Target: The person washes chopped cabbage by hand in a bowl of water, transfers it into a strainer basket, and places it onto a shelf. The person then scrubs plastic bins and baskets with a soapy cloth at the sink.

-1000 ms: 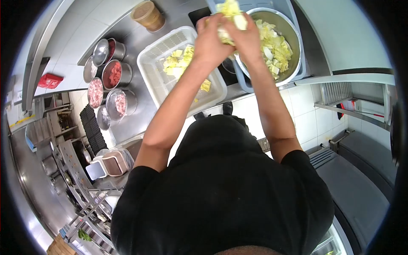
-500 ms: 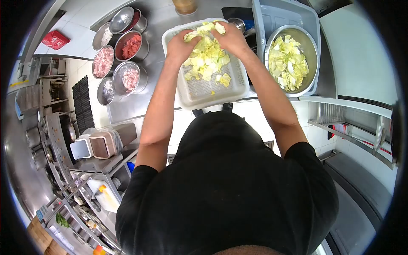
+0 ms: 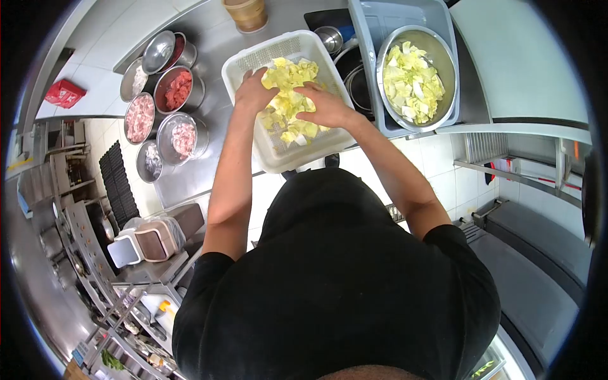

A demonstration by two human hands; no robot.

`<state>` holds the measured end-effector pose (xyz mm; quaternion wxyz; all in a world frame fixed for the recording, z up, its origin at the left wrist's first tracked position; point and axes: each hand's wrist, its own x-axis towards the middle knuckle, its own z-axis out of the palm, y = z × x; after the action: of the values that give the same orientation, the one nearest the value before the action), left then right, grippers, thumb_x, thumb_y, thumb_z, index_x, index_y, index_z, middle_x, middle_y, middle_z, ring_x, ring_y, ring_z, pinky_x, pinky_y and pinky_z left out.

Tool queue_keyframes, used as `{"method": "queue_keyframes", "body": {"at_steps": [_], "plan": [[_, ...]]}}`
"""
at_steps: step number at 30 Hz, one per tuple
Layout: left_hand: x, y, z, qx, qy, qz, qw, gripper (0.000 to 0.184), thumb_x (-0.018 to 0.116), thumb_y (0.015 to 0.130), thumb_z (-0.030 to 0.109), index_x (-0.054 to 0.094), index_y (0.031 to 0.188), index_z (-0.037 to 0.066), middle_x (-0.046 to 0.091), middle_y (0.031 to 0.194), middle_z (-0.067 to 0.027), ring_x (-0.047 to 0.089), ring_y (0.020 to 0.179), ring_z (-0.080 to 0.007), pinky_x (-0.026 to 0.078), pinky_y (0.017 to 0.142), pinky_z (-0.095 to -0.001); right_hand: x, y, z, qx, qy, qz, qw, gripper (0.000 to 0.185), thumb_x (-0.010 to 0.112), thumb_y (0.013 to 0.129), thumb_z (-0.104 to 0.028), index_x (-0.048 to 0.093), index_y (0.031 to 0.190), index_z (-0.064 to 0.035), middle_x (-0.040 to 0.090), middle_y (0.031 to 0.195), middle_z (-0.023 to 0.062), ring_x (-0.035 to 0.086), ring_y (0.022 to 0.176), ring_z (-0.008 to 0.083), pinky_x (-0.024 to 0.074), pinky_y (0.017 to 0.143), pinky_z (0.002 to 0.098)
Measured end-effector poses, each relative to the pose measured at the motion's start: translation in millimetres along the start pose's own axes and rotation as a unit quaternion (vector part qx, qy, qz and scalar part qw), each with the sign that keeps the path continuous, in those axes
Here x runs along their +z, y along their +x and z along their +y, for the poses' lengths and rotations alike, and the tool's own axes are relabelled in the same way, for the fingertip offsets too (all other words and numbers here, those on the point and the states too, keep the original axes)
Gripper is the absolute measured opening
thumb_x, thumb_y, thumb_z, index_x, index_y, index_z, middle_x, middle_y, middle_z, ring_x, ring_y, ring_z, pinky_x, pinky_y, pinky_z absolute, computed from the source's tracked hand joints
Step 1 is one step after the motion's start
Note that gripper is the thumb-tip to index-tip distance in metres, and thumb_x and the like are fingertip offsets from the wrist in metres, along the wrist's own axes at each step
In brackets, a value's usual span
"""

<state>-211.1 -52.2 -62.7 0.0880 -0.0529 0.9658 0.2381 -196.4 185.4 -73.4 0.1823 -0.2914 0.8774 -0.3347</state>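
A pile of cut, pale yellow-green cabbage (image 3: 288, 95) lies in a white perforated basket (image 3: 272, 158) on the steel counter. My left hand (image 3: 254, 94) is at the left side of the pile, fingers spread and touching the leaves. From the right, my right hand (image 3: 326, 107) reaches over the pile with thumb and fingers apart, against the cabbage. Neither hand is closed round any leaves. More cut cabbage (image 3: 413, 85) fills part of a round steel bowl (image 3: 451, 73), which sits in a blue-grey tub (image 3: 373, 14) on the right.
Several steel pots of raw meat (image 3: 177, 90) stand on the counter (image 3: 218, 142) at the left. A brown container (image 3: 247, 14) is behind the basket. Between basket and tub are a small steel pot (image 3: 329, 39) and a dark round pan (image 3: 358, 82).
Both hands came from beside the bowl to the basket with cabbage, let it go there, and now lie lower on the pile, which is larger than a second ago.
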Motion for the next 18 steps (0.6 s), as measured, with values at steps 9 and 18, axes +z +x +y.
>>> {"method": "queue_keyframes", "body": {"at_steps": [9,18], "plan": [[-5,-12,90,0.105,-0.134,-0.018,0.985,0.057,0.076,0.087,0.034,0.061,0.135,0.006,0.066,0.126,-0.0187,0.07,0.093,-0.0268,0.056,0.085,-0.0376,-97,-81,86,0.147,-0.03,0.381,0.912,0.049,0.076,0.084,-0.034,0.066,0.122,-0.0052,0.061,0.128,0.0226,0.058,0.121,0.0383,0.0483,0.104,0.0434],[82,7,272,0.314,-0.06,-0.098,0.942,0.078,0.077,0.083,0.047,0.054,0.14,0.0,0.066,0.123,-0.0224,0.069,0.103,-0.0317,0.055,0.089,-0.0401,-175,-136,274,0.364,-0.213,0.249,0.872,0.086,0.073,0.079,-0.06,0.05,0.149,-0.0166,0.039,0.154,0.0262,0.045,0.136,0.048,0.0428,0.111,0.0497]]}}
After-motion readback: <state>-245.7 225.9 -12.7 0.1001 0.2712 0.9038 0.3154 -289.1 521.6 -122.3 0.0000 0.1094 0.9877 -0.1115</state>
